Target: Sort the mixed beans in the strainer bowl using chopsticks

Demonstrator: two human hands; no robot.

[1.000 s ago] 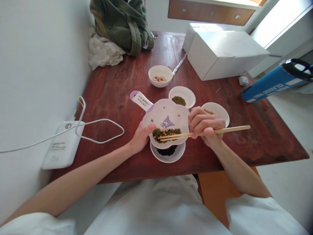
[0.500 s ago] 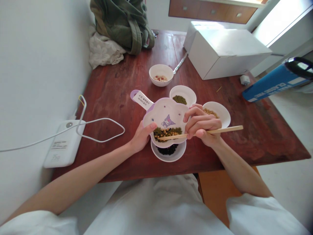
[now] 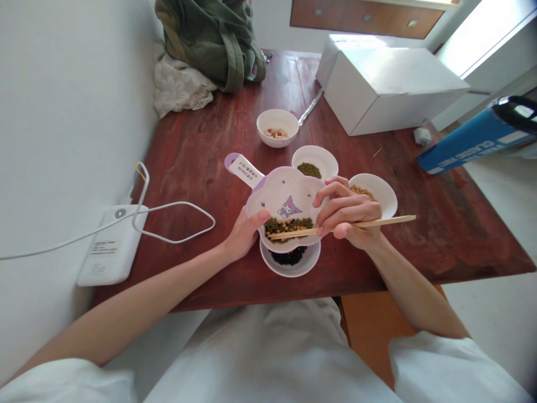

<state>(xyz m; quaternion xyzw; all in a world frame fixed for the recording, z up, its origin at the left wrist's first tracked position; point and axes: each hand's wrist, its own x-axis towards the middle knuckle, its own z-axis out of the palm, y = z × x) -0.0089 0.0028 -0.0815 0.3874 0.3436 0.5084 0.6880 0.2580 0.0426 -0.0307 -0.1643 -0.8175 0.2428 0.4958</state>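
Two bare hands close in, over the near edge of the counter [image 3: 201, 145]. Left hand [image 3: 245, 232] cupped at the left side of a flower-shaped plate [image 3: 285, 193], fingers closed on its edge, thumb pressed on top of the rim. Plate held clear of the counter and tipped toward the body, hence the mixed beans [image 3: 289, 225] heaped along its low near lip. Right hand [image 3: 348, 212] at the plate's right rim, fingers bunched tight round a pair of chopsticks [image 3: 377, 222], gripped near the middle, tips laid across the heap, blunt ends jutting out to the right.

Directly below the low lip, a white bowl of black beans [image 3: 289, 263], half covered by the plate. Lilac handle of the plate, with a paper label, pointing away to the left. Just beyond the plate, two more white dishes side by side: a dish of green beans [image 3: 314, 162] and a dish of yellowish beans [image 3: 375, 193], the second just behind the right knuckles. Farther back, a small bowl [image 3: 277, 127] with a few pale nuts.

Off to the left, against the wall, a white charger box [image 3: 111, 246] with a looped cable [image 3: 176, 210]. At the far end, a large white carton [image 3: 390, 89], a green bag [image 3: 213, 39] slumped on a pale cloth [image 3: 178, 89], and at the counter's right edge a blue tube [image 3: 474, 140].
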